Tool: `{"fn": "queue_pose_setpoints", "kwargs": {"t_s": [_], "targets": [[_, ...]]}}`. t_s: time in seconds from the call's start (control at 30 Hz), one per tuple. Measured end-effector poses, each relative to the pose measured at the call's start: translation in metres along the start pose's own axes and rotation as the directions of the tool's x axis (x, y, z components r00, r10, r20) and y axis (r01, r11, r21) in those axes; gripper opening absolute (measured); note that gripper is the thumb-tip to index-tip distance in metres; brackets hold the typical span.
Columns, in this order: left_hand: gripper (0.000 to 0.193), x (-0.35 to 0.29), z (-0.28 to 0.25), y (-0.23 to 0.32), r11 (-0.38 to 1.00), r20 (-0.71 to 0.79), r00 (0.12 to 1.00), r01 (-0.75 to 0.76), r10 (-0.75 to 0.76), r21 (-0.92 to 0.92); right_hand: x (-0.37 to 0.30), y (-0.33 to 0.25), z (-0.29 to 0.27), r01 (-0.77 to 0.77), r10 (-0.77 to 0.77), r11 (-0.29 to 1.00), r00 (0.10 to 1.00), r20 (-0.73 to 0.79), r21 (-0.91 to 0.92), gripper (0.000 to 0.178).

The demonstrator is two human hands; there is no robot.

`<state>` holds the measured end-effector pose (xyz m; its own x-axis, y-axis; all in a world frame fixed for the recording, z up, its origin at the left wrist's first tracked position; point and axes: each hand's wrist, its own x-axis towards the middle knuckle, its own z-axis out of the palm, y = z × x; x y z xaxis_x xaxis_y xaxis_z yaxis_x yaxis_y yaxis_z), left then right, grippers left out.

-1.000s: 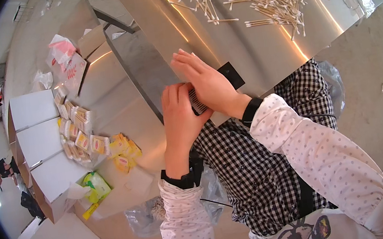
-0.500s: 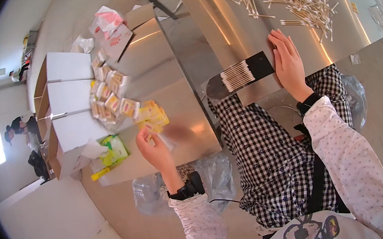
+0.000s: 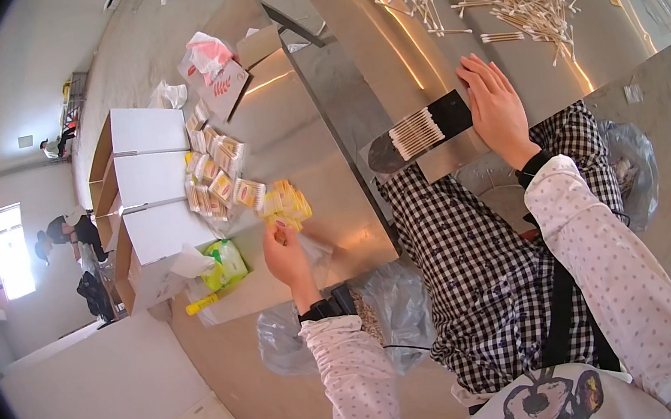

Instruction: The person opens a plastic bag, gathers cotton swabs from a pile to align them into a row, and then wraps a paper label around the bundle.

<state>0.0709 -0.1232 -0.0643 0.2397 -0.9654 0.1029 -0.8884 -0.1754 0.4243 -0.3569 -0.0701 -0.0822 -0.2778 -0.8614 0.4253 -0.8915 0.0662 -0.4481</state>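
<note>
My left hand (image 3: 285, 260) is at the yellow printed cards (image 3: 288, 203) on the left table, its thumb and fingers pinched together at their near edge. Whatever lies between those fingertips is too small to make out. Flat on the right metal table rests my right hand (image 3: 500, 111), fingers stretched out and holding nothing. Its edge lies beside a black board (image 3: 450, 113) with a rounded left end. Across that board lies a neat row of cotton swabs (image 3: 416, 135). Farther off, loose cotton swabs (image 3: 513, 2) are heaped on the same table.
Clear packs of swabs (image 3: 218, 168) lie piled beside white open boxes (image 3: 155, 180). A green tissue pack (image 3: 226, 263) and a yellow tube-shaped item (image 3: 201, 304) sit at the near left. Plastic bags (image 3: 393, 305) hang below the tables. Another person (image 3: 82, 229) is far left.
The view has shifted, so the left table appears farther right. My left hand stays at the yellow cards, its fingers now more closed. My right hand remains flat beside the board.
</note>
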Motion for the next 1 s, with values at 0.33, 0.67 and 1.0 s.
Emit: {"fn": "queue_pose_setpoints", "kwargs": {"t_s": [0.33, 0.67, 1.0], "targets": [[0.022, 0.007, 0.001, -0.014, 1.000, -0.049, 0.999, -0.001, 0.000, -0.016, -0.001, 0.000, 0.000, -0.003, 0.003, 1.000, 1.000, 0.009, -0.006, 0.034], [0.017, 0.003, 0.004, -0.018, 1.000, -0.091, 0.996, 0.022, -0.024, -0.017, -0.001, 0.003, -0.001, 0.005, -0.005, 1.000, 1.000, 0.017, -0.003, 0.035], [0.019, 0.002, -0.013, -0.009, 0.991, -0.135, 0.988, 0.055, -0.072, -0.126, 0.002, 0.001, -0.001, -0.028, 0.028, 0.996, 1.000, -0.001, 0.086, 0.034]]}}
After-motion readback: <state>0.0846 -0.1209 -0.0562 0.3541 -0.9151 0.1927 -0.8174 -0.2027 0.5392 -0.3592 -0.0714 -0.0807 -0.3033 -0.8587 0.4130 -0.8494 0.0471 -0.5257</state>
